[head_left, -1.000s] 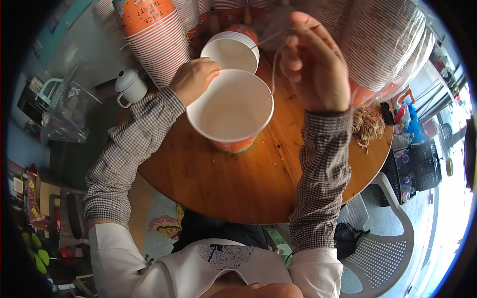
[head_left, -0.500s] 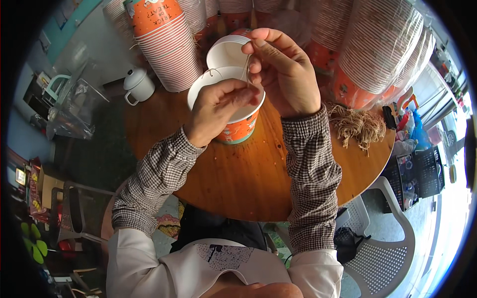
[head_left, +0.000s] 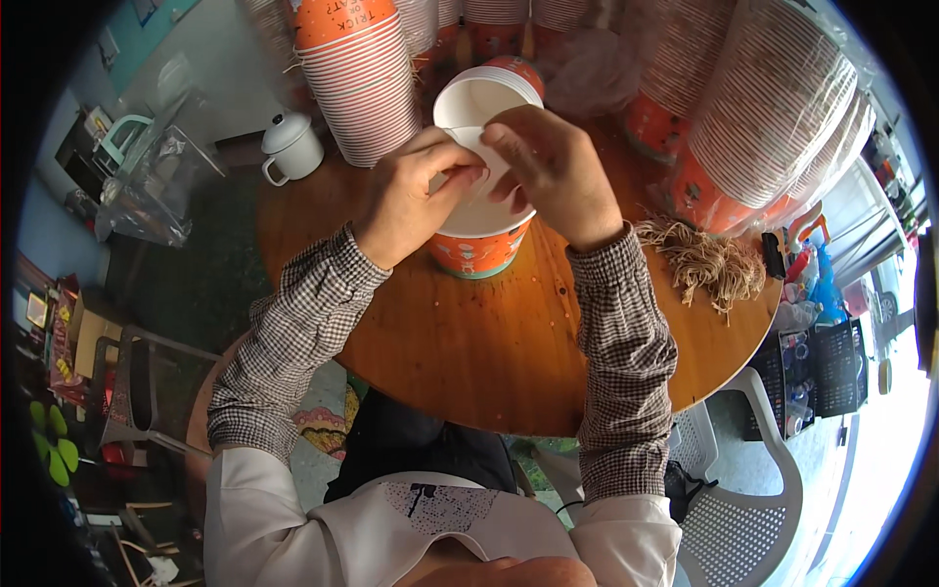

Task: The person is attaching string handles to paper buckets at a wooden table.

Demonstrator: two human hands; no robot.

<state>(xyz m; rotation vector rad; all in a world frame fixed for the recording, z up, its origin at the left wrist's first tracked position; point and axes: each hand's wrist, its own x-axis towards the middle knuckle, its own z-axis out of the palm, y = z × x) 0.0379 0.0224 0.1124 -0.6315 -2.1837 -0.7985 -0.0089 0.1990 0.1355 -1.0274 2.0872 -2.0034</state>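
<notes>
An orange paper bucket (head_left: 476,256) with a white inside and a green base stands upright on the table under my hands. My left hand (head_left: 413,194) is closed over its left side, thumb and forefinger pinched on a thin string that barely shows. Over the right side of the opening, my right hand (head_left: 562,176) has its fingers curled in and its fingertips close to the left ones, pinching the string too. The hands hide much of the rim. Behind it another bucket (head_left: 476,101) lies tipped, its white mouth facing me.
On the round wooden table (head_left: 460,362), a tall stack of nested buckets (head_left: 362,93) stands at the back left and plastic-wrapped stacks (head_left: 768,108) at the right. Beside these lies a bundle of tan strings (head_left: 709,264). A white lidded mug (head_left: 291,152) sits at the left edge.
My right hand has come down from above the bucket to its opening. My left hand has shifted slightly up and left against the bucket, and the whole view has moved a little.
</notes>
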